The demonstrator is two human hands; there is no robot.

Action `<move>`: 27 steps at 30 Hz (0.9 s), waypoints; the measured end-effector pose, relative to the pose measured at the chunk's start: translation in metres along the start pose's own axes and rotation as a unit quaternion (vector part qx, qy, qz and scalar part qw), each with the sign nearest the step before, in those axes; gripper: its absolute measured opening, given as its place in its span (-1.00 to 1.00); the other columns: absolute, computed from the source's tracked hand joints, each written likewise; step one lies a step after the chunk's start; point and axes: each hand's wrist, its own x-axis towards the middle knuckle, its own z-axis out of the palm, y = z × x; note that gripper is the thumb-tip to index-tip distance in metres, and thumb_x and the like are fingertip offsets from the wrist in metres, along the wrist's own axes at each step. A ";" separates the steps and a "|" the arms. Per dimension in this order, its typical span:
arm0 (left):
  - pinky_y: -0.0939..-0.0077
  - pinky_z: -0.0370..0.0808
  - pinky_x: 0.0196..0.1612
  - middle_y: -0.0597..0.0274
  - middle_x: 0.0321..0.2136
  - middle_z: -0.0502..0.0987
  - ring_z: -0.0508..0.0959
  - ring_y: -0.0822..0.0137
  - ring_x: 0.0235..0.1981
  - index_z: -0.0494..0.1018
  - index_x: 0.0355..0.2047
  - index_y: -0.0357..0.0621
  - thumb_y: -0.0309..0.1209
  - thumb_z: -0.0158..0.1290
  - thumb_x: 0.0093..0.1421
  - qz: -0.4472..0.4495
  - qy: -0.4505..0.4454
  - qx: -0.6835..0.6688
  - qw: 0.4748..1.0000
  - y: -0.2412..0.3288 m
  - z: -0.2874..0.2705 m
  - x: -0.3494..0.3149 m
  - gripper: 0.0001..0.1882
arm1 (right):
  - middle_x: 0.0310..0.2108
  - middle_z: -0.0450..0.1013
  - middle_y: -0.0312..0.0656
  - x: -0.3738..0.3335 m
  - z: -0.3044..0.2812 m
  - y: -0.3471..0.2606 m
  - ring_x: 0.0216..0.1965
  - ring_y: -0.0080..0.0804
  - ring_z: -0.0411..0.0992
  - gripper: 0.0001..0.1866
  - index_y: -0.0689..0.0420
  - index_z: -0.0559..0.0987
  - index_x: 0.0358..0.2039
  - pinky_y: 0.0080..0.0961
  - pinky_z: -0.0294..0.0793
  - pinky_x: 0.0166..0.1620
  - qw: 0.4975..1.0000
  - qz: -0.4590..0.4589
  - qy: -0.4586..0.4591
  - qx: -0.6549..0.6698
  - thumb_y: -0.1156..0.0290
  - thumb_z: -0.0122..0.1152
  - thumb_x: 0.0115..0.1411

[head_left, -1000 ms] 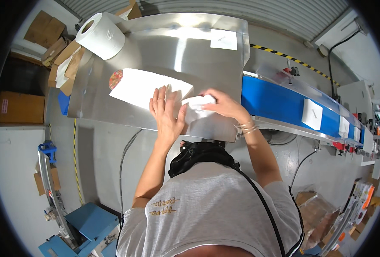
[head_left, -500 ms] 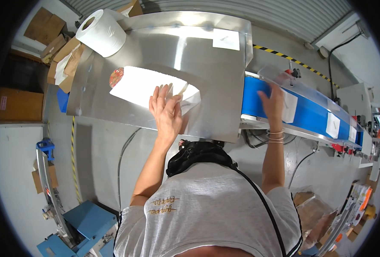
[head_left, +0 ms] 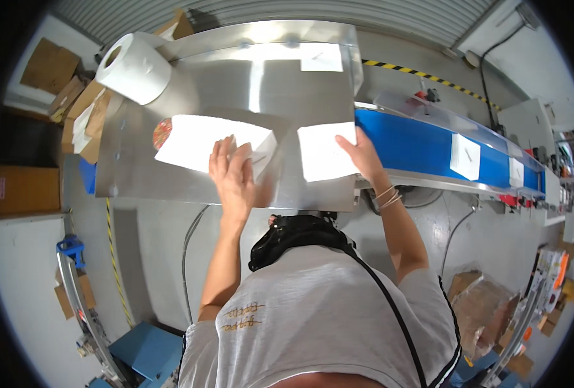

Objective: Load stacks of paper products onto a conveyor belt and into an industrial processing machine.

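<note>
My left hand (head_left: 235,174) lies flat, fingers apart, on the near right corner of a stack of white sheets (head_left: 196,139) on a steel table (head_left: 261,84). A round red and orange thing (head_left: 162,132) peeks out under the stack's left end. My right hand (head_left: 363,154) holds the right edge of a single white sheet (head_left: 322,150) that lies at the table's right edge. Right beside it runs a blue conveyor belt (head_left: 416,145).
Two white packets (head_left: 465,156) (head_left: 515,171) ride on the belt further right. A big roll of white paper (head_left: 135,68) stands at the table's far left corner, a small white sheet (head_left: 321,57) at its back. Cardboard boxes (head_left: 15,191) sit left, blue frames on the floor.
My right hand left the stack, reached out to the belt, and has come back to the table's right edge onto a white sheet. My left hand stayed on the stack.
</note>
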 end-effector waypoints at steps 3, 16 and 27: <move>0.07 0.17 0.23 0.11 0.12 0.35 0.21 -0.08 0.23 0.52 -0.14 -0.06 -0.65 0.06 0.08 0.001 0.000 0.000 1.000 0.003 -0.005 0.001 -0.67 | -0.44 0.45 -0.23 0.006 -0.061 0.026 -0.42 -0.52 0.35 -0.56 0.27 0.50 -0.29 -0.49 0.38 -0.34 0.987 0.045 0.141 -0.057 0.07 0.28 0.15; -0.06 -0.13 0.32 0.04 0.19 0.27 0.08 -0.09 0.31 0.53 -0.25 -0.03 -0.65 0.11 -0.04 0.007 -0.032 -0.020 0.999 0.001 -0.004 0.001 -0.68 | 0.03 0.36 -0.11 0.005 0.051 -0.055 0.04 -0.18 0.35 -0.53 0.00 0.51 -0.05 -0.40 0.45 -0.05 0.949 -0.166 -0.159 -0.215 0.39 0.39 -0.03; -0.03 0.02 0.27 0.00 0.15 0.31 0.19 -0.06 0.25 0.47 -0.05 -0.16 -0.58 0.10 0.07 0.004 0.000 0.025 1.000 -0.016 -0.007 0.003 -0.61 | -0.20 0.50 -0.16 0.018 -0.010 0.013 -0.21 -0.41 0.44 -0.49 0.30 0.44 -0.01 -0.48 0.43 -0.10 0.982 0.060 -0.002 -0.181 0.12 0.20 0.22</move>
